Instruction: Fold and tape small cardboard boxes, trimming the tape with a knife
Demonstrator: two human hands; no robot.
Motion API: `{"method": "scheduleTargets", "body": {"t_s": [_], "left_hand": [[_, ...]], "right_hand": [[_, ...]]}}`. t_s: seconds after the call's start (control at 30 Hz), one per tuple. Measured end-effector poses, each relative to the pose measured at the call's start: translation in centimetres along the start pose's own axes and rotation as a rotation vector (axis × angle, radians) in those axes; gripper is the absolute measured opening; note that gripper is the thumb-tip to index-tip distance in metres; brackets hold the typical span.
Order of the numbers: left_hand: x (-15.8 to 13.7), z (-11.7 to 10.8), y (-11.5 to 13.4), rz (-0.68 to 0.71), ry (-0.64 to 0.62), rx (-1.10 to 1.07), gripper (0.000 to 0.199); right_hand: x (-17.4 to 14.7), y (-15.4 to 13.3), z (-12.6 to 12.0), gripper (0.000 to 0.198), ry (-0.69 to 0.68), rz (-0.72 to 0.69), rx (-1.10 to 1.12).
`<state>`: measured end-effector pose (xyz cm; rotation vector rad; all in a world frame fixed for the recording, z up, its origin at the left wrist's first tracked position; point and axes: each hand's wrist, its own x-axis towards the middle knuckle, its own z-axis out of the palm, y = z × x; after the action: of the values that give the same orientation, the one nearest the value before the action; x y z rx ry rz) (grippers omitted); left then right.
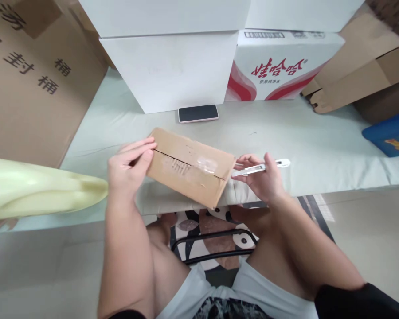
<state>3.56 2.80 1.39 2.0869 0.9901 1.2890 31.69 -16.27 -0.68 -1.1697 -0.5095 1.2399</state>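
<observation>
A small brown cardboard box [186, 177] is held tilted over the front edge of the bench, a dark seam running along the face turned to me. My left hand [129, 166] grips its left end, thumb on the near face. At the box's right end, my right hand [261, 177] holds a white utility knife [282, 163] between thumb and fingers. The knife's front end points left at the box's right edge; whether the blade is out I cannot tell. Some fingers of the right hand are hidden behind the knife and box corner.
A phone [198, 114] lies behind the box, against white cartons [182, 71]. Large brown cartons stand at left [26, 110] and right [362, 75]. A pale yellow-green object [43, 188] juts in at left. A blue item [390, 133] lies at right.
</observation>
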Motion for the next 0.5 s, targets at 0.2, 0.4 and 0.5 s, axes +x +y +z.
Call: {"method": "scheduleTargets", "body": {"t_s": [0.2, 0.4, 0.5], "left_hand": [[1.0, -0.5, -5.0, -0.344, 0.449, -0.355, 0.035], [-0.3, 0.7, -3.9, -0.594, 0.286, -0.585, 0.073], [-1.4, 1.6, -3.0, -0.662, 0.053, -0.665, 0.087]], "right_hand": [[0.7, 0.7, 1.7, 0.071, -0.315, 0.051, -0.014], [0.3, -0.4, 5.0, 0.059, -0.442, -0.381, -0.150], [-0.5, -1.3, 6.0, 0.061, -0.409, -0.487, -0.306]]}}
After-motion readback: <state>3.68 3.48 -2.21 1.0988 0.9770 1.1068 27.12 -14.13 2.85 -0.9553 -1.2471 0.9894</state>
